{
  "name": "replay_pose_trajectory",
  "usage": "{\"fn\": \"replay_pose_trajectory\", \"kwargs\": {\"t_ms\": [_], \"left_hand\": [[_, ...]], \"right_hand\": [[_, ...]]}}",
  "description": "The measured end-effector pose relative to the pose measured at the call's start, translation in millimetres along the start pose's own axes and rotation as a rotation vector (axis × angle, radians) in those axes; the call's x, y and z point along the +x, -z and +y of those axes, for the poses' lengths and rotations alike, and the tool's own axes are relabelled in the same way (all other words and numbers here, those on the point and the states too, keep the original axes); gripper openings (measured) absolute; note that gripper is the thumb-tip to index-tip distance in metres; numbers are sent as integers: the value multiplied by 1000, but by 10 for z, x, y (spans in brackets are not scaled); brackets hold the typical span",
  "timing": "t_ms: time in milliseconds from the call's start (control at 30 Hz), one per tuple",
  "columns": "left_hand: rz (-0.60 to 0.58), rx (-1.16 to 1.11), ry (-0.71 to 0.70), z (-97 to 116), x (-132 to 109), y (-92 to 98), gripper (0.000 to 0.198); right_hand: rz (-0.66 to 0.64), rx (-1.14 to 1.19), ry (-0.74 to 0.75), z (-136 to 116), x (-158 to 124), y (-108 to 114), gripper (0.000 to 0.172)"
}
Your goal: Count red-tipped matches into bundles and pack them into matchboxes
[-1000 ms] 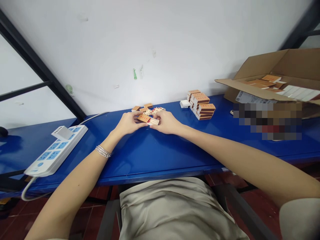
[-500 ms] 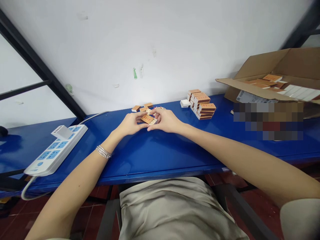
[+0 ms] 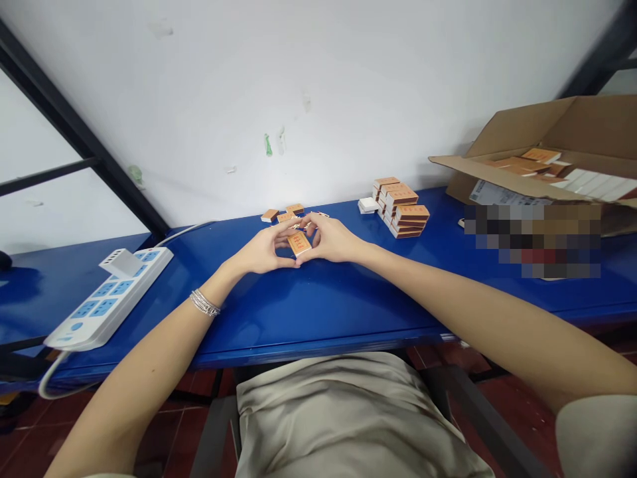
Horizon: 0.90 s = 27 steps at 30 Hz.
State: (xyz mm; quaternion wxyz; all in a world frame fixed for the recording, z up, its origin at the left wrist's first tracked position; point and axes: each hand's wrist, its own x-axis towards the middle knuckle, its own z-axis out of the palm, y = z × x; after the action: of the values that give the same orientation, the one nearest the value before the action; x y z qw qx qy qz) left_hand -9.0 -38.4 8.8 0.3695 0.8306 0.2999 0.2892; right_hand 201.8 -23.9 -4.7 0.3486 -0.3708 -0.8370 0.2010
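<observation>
Matchbox (image 3: 299, 243) with an orange face and red print sat near the centre of the frame, between the person's two hands above the blue desk (image 3: 308, 305). It was tilted, its pale lower edge turned toward the bottom of the frame.

The right hand (image 3: 334, 240) pinched it, the thumb laid along its lower right corner and the other fingers bent round its upper end. The left hand (image 3: 263, 251) curved about its left side, with the fingers apart from the thumb; whether they gripped the box I could not tell. The two thumb tips met just below it. A silvery bracelet (image 3: 204, 303) circled the left wrist.

Just beyond the fingers, three small boxes (image 3: 270, 215) lay near the wall, beside loose matches (image 3: 322, 214) partly hidden by the hands. Right of centre stood a stack of matchboxes (image 3: 403, 198), with white pieces (image 3: 368, 206) just to its left. At the upper right, an open carton (image 3: 517, 126) held more boxes (image 3: 542, 156). A white power strip (image 3: 107, 309) with a plugged-in adapter (image 3: 119, 263) lay at the left of the frame.
</observation>
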Motion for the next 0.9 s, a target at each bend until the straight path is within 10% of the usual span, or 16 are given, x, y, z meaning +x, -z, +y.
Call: {"fn": "replay_pose_trajectory", "kwargs": {"t_ms": [567,767,900], "left_hand": [[40,122,-43,-228,17,-66,84],[188,440,-16,-113,41,-86,80],[360,551,116,-22,38,-79,73]], "right_hand": [[-84,63,-39,134,34,-96,63],[-59,16,-43,150,45,-59,76],[-25,74,-118,104,41,-57,54]]}}
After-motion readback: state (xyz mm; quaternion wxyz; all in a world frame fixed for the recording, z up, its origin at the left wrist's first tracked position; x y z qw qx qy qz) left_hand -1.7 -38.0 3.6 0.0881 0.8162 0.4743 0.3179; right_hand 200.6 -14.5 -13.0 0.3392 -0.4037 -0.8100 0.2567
